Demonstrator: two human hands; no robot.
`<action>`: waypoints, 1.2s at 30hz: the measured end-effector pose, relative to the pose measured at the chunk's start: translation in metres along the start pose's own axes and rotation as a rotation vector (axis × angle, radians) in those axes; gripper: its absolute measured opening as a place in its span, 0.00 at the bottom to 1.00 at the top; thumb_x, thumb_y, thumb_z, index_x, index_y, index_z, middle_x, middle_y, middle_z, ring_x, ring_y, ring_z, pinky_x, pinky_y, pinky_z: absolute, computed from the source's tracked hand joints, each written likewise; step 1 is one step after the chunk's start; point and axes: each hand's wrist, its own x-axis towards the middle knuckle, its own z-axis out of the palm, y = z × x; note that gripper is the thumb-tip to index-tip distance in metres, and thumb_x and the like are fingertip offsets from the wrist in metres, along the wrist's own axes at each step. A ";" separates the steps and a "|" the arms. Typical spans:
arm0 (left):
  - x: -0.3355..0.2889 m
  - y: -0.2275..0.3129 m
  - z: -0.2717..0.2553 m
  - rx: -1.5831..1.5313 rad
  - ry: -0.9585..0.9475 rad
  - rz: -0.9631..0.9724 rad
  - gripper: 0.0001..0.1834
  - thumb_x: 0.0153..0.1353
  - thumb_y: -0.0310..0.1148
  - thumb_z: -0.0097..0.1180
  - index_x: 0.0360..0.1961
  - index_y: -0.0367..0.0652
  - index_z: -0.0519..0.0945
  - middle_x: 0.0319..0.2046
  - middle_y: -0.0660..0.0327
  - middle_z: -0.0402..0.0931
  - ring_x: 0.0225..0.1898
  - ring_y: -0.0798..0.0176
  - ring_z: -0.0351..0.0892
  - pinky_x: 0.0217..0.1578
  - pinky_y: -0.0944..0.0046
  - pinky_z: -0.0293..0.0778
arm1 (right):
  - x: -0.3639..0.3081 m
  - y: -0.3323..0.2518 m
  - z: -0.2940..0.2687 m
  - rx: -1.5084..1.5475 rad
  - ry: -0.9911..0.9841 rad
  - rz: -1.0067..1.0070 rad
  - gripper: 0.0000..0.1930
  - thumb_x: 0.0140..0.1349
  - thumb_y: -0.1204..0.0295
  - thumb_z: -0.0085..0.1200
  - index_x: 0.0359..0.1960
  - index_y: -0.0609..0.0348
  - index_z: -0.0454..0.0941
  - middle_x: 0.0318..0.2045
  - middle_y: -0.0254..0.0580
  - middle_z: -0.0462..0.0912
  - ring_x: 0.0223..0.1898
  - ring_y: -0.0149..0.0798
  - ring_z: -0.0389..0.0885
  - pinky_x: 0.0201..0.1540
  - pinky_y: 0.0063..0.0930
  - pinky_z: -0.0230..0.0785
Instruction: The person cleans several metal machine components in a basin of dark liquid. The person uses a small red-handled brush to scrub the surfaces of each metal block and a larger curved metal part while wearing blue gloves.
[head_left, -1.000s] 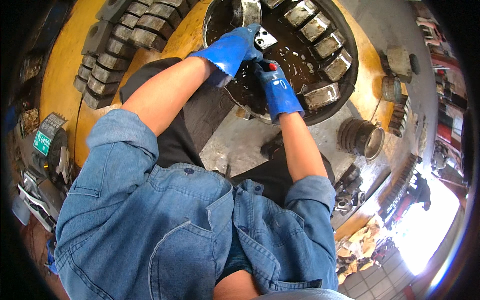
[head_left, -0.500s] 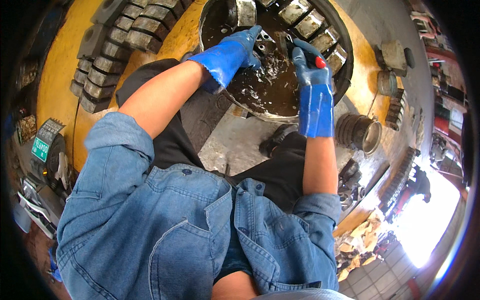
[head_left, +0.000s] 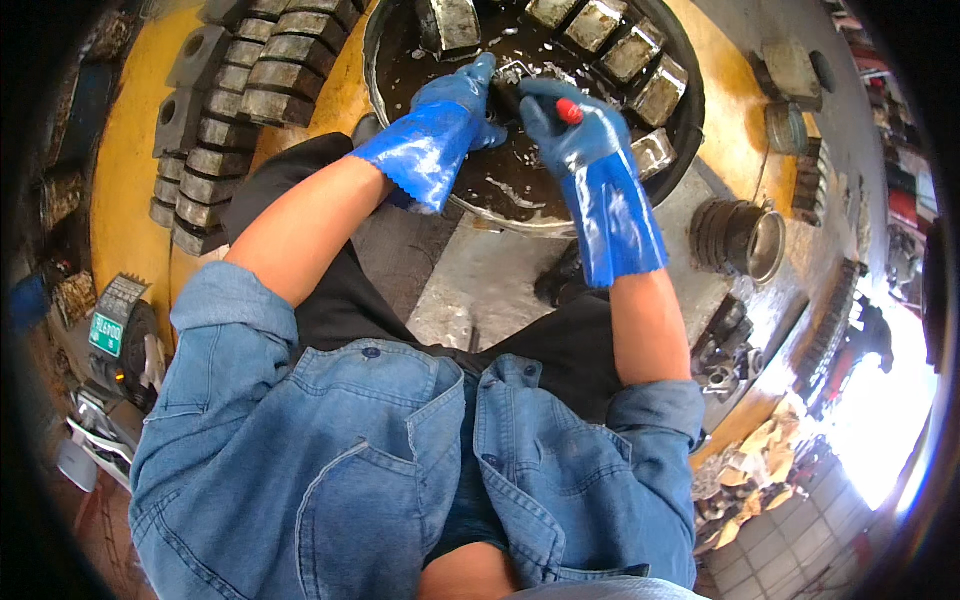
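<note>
Both hands wear wet blue rubber gloves and work over a round metal tub (head_left: 375, 75) of dark, oily liquid. My left hand (head_left: 455, 100) grips a dark, wet metal block (head_left: 507, 97) between its fingers and thumb; the gloves hide much of the block. Close beside it, my right hand (head_left: 580, 125) is closed round a red-ended tool (head_left: 569, 111), whose working end is hidden near the block. Several wet metal blocks (head_left: 632, 52) line the tub's right inner side. Another block (head_left: 450, 25) stands at its far left.
Rows of grey metal blocks (head_left: 275, 80) sit on the yellow surface (head_left: 130, 150) at left. Right of the tub lie a ribbed metal ring (head_left: 740, 240), a round tin (head_left: 786, 130) and a larger block (head_left: 790, 75). Crumpled brown paper (head_left: 755, 465) lies at lower right.
In the picture, the tub and both hands have shifted left. My right hand has come closer to my left and tilts more toward the block. Both grips stay closed.
</note>
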 end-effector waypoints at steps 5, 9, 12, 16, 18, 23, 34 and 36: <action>-0.005 -0.010 0.002 0.014 -0.028 -0.043 0.63 0.46 0.49 0.78 0.77 0.40 0.54 0.67 0.39 0.70 0.67 0.40 0.72 0.67 0.51 0.70 | 0.024 0.022 -0.009 0.123 0.098 0.068 0.12 0.65 0.64 0.66 0.48 0.49 0.89 0.39 0.43 0.91 0.39 0.39 0.90 0.48 0.31 0.81; -0.008 -0.008 0.003 0.045 -0.030 -0.036 0.61 0.47 0.49 0.78 0.77 0.42 0.55 0.65 0.39 0.72 0.65 0.40 0.74 0.65 0.51 0.72 | 0.022 0.012 0.008 0.423 0.025 0.149 0.11 0.66 0.70 0.66 0.49 0.54 0.88 0.37 0.39 0.91 0.40 0.28 0.87 0.49 0.25 0.79; -0.008 -0.004 -0.004 0.028 -0.070 -0.037 0.60 0.47 0.48 0.77 0.77 0.44 0.55 0.63 0.39 0.75 0.64 0.39 0.76 0.64 0.50 0.73 | 0.016 0.027 0.018 0.144 -0.034 0.144 0.12 0.64 0.60 0.66 0.45 0.49 0.89 0.38 0.43 0.91 0.40 0.40 0.90 0.48 0.32 0.80; -0.009 -0.003 -0.005 0.045 -0.054 -0.018 0.59 0.47 0.47 0.77 0.77 0.46 0.57 0.60 0.40 0.77 0.62 0.39 0.78 0.63 0.49 0.74 | 0.021 0.030 -0.005 -0.046 -0.193 0.328 0.14 0.64 0.56 0.64 0.41 0.50 0.88 0.38 0.43 0.91 0.38 0.44 0.90 0.48 0.34 0.80; -0.006 0.000 -0.004 0.050 -0.048 -0.003 0.58 0.47 0.47 0.76 0.77 0.46 0.57 0.60 0.40 0.78 0.61 0.39 0.78 0.62 0.49 0.75 | 0.019 0.033 -0.008 0.279 -0.136 0.327 0.10 0.65 0.62 0.65 0.43 0.49 0.89 0.39 0.38 0.92 0.39 0.37 0.89 0.49 0.31 0.80; 0.004 0.013 -0.010 0.048 -0.073 0.004 0.58 0.47 0.48 0.76 0.76 0.47 0.59 0.59 0.42 0.79 0.61 0.41 0.79 0.62 0.50 0.75 | 0.023 0.034 -0.004 0.225 -0.057 0.245 0.11 0.66 0.65 0.65 0.48 0.51 0.88 0.39 0.37 0.91 0.42 0.33 0.88 0.51 0.29 0.79; 0.024 0.026 -0.005 0.103 0.058 0.046 0.56 0.49 0.55 0.75 0.76 0.49 0.62 0.59 0.49 0.81 0.62 0.44 0.79 0.62 0.49 0.75 | 0.019 0.058 -0.039 0.067 0.002 0.375 0.15 0.63 0.55 0.64 0.46 0.47 0.88 0.40 0.45 0.90 0.43 0.46 0.89 0.51 0.35 0.79; 0.024 0.028 -0.007 0.086 0.070 0.056 0.56 0.49 0.55 0.74 0.76 0.49 0.62 0.59 0.49 0.81 0.62 0.45 0.79 0.62 0.49 0.75 | 0.017 0.049 -0.051 -0.005 0.048 0.415 0.17 0.62 0.53 0.64 0.46 0.47 0.89 0.40 0.46 0.90 0.44 0.49 0.89 0.51 0.37 0.79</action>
